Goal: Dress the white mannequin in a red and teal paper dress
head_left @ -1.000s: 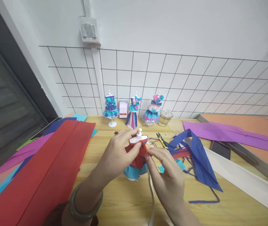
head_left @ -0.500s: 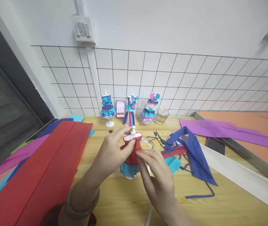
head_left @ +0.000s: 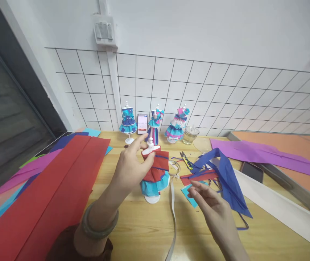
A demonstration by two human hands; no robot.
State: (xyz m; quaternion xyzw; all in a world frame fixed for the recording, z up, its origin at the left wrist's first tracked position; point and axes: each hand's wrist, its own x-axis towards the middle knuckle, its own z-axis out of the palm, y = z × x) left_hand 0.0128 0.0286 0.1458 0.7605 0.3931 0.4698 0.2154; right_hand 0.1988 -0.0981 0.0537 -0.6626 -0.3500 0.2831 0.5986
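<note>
A small white dress form (head_left: 152,198) stands in the middle of the wooden table, dressed in a red bodice piece (head_left: 160,161) with blue lines and a light blue ruffled skirt (head_left: 151,187). My left hand (head_left: 133,165) grips the form's upper part, thumb on its front edge and fingers behind the neck. Off to the right, my right hand (head_left: 211,206) hovers over the table near a light blue piece (head_left: 191,197), thumb and fingertips pinched together; anything between them is too small to make out. The red piece's right side sticks out loose.
Three dressed forms, a phone (head_left: 142,124) and a glass cup (head_left: 190,135) line the back. Red sheets (head_left: 59,195) cover the left. Yellow-handled snips (head_left: 186,160), blue strips (head_left: 225,181), a ring with white ribbon (head_left: 173,214) and purple paper (head_left: 263,156) lie rightward.
My right hand has let go of the red bodice and moved right, away from the form. The red piece now spreads out at its right side, and the form leans slightly.
</note>
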